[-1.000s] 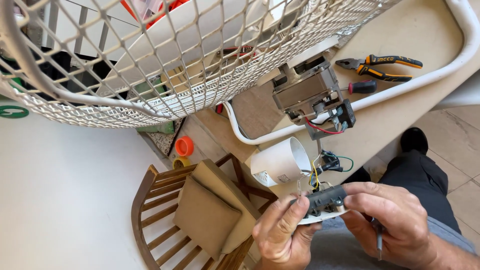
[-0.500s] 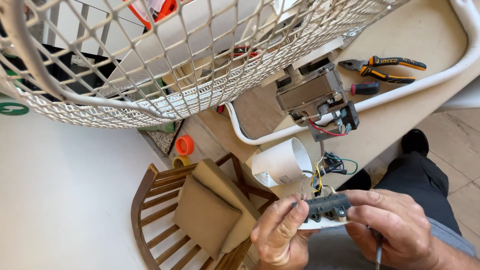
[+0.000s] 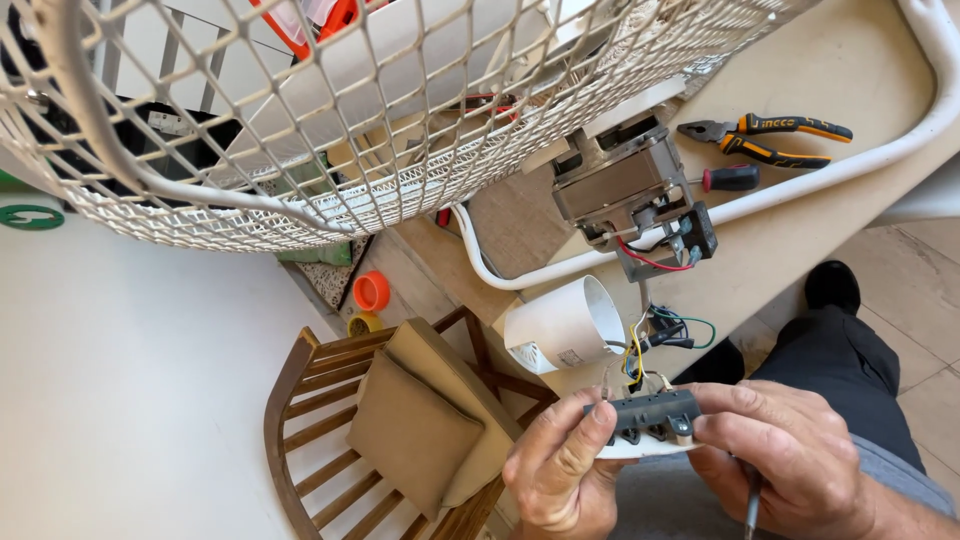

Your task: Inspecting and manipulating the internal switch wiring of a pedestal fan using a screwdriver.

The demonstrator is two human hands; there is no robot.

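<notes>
At the near edge of the scene, a dark grey push-button switch block point(image 3: 645, 412) is held between both hands, just above the person's lap. The left hand point(image 3: 560, 470) is closed on the block's left end, thumb and forefinger pinched around it; the right hand point(image 3: 790, 460) is closed on its right end, and a thin dark tool shaft point(image 3: 750, 500) is seen beneath this hand, though how it is gripped cannot be told. A white plate point(image 3: 640, 450) is seen under the block. A bundle of yellow, green and white wires point(image 3: 640, 350) is led from the block up to the far side, toward a metal fan motor point(image 3: 625, 180) lying on the desk point(image 3: 800, 60). Just left of the wires, a white cylindrical housing point(image 3: 555, 330) is laid on its side. Farther right on the desk, orange-and-black pliers point(image 3: 770, 140) and a red-and-black screwdriver handle point(image 3: 730, 178) are placed near each other. A white wire fan guard point(image 3: 300, 120) fills the far left. Below it, a wooden chair point(image 3: 300, 440) with tan cushions point(image 3: 420, 430) is seen, with an orange tape roll point(image 3: 371, 291) on the floor beside it.
</notes>
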